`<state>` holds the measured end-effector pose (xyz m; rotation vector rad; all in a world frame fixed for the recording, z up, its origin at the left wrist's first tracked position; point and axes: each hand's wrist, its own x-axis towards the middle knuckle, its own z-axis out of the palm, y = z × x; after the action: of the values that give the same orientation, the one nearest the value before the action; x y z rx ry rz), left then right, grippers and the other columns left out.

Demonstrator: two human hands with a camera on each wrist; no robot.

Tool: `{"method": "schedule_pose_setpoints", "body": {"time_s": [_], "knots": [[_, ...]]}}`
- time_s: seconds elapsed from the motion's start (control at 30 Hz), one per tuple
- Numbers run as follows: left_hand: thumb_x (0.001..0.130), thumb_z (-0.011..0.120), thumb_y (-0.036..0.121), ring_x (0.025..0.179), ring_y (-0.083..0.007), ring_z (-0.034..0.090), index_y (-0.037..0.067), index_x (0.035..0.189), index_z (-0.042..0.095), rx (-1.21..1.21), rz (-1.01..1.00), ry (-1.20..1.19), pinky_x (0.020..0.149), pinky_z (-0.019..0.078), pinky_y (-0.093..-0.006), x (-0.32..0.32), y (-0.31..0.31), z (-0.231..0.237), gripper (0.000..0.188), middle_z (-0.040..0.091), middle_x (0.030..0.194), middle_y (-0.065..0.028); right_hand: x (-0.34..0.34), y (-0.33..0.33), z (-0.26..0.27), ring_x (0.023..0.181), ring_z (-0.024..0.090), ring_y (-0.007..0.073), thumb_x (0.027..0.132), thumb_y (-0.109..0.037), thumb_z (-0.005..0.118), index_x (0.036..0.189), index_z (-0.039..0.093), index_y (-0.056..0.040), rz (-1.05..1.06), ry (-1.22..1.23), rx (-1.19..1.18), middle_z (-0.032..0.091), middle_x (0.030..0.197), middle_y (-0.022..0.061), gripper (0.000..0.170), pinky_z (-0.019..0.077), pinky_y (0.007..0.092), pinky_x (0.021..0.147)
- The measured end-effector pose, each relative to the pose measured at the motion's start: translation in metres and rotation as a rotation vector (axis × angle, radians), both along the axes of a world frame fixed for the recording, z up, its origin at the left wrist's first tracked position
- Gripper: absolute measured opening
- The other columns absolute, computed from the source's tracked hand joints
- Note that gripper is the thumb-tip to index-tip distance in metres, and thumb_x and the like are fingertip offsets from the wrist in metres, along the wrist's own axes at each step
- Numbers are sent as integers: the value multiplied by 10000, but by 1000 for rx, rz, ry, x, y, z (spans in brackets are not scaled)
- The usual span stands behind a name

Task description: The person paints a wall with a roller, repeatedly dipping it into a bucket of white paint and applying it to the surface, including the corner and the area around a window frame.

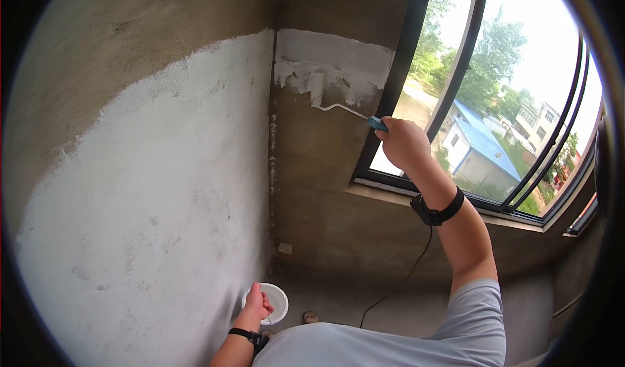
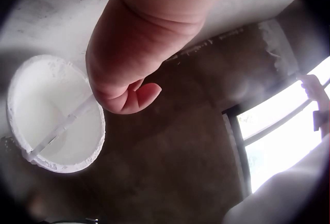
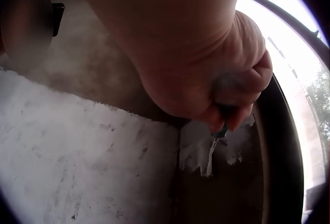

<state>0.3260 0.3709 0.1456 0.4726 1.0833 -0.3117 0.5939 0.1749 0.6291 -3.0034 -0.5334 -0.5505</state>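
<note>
My right hand [image 1: 407, 146] grips the blue handle [image 1: 375, 123] of a paint roller, its arm stretched out beside the window. The white roller head [image 1: 316, 90] lies against the brown wall near the corner, at the ragged lower edge of a white painted patch [image 1: 332, 54]. Down low, my left hand [image 1: 258, 302] holds a white bucket [image 1: 284, 304] by its bail handle [image 2: 59, 129]. White paint [image 2: 41, 110] shows inside the bucket in the left wrist view. In the right wrist view the roller's wire frame [image 3: 211, 157] extends from below the right fist.
The left wall [image 1: 163, 172] is largely coated white, with bare brown plaster above. A dark-framed sliding window [image 1: 498, 107] with a sill stands at the right. A cable [image 1: 407, 276] hangs from the right wrist strap. A wall socket [image 1: 285, 248] sits low near the corner.
</note>
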Motion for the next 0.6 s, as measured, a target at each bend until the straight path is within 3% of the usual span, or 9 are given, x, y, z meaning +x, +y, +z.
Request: {"method": "schedule_pose_setpoints", "body": {"time_s": [0.1,0.37,0.43,0.47,0.53,0.57,0.6], "knots": [[925,541,433,445,-110,239,182,693,414,-5,24,2,517,318,-323,-1,3,-3,365,294,548,54,11,25,-13,913,691,407,990,-272,588,1029,670,-37,72,26,22,714,924,199,252,545,508,784],[914,559,420,447,-121,238,178,668,417,-7,92,18,518,321,-335,-9,12,-10,373,276,535,51,21,90,-32,928,689,439,995,-302,588,957,665,35,186,108,25,718,933,237,347,553,506,785],[913,560,420,451,-123,239,177,668,419,-6,96,18,518,321,-337,-13,13,-11,372,277,536,48,34,87,-43,778,701,370,979,-288,627,909,661,5,266,35,46,698,826,209,303,533,482,656],[913,561,419,454,-125,240,177,668,422,2,87,15,518,320,-339,-16,11,-10,371,278,537,44,34,86,-37,778,701,370,979,-288,627,909,661,5,276,42,37,698,826,209,303,533,482,656],[911,562,418,456,-125,241,176,667,422,10,90,19,520,321,-340,-18,9,-12,372,280,538,42,33,84,-15,600,611,184,975,-247,649,896,653,-10,211,547,273,635,739,99,250,429,344,479],[910,563,417,457,-125,242,175,666,422,25,81,17,521,323,-341,-18,9,-11,372,282,540,40,39,80,-15,600,611,184,975,-247,649,896,653,-10,215,547,274,635,739,99,250,429,344,479],[910,563,417,457,-125,242,175,666,422,29,83,16,521,323,-341,-17,9,-10,372,282,540,40,48,76,-19,576,532,116,978,-225,649,916,639,-17,246,842,569,588,737,51,217,360,284,460]]}}
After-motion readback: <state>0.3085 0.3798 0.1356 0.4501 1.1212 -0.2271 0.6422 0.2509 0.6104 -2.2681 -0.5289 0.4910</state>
